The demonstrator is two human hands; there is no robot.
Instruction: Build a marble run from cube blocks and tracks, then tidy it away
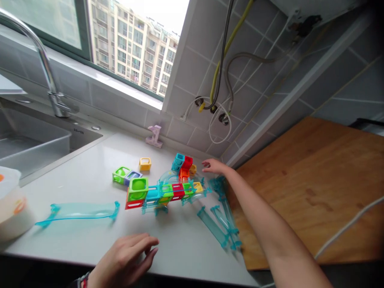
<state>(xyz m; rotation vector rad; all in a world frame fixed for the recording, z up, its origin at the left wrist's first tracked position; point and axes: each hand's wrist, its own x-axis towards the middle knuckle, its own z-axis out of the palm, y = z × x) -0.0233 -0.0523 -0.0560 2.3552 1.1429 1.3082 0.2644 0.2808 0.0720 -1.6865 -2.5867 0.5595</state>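
My left hand [124, 256] hovers over the front of the white counter, thumb and fingers apart, holding nothing. Stretched toward the wall, my right hand [212, 166] has loosely spread fingers and nothing visible in them. It is just right of an upright group of cube frames, among them a red cube [187, 163] and a blue cube [178, 161]. In front of that group runs a joined row of coloured cube frames [166, 194] with clear blue track pieces attached. Green and purple cubes [121, 175] and a separate yellow cube [145, 164] lie behind its left end.
A long clear blue track [82, 212] lies at left. Several more track pieces [213, 226] rest beside the wooden board [288, 192] at right. A pale purple figure-1 shape [155, 137] stands by the wall. The sink [33, 156] and a white tub [13, 216] are at left.
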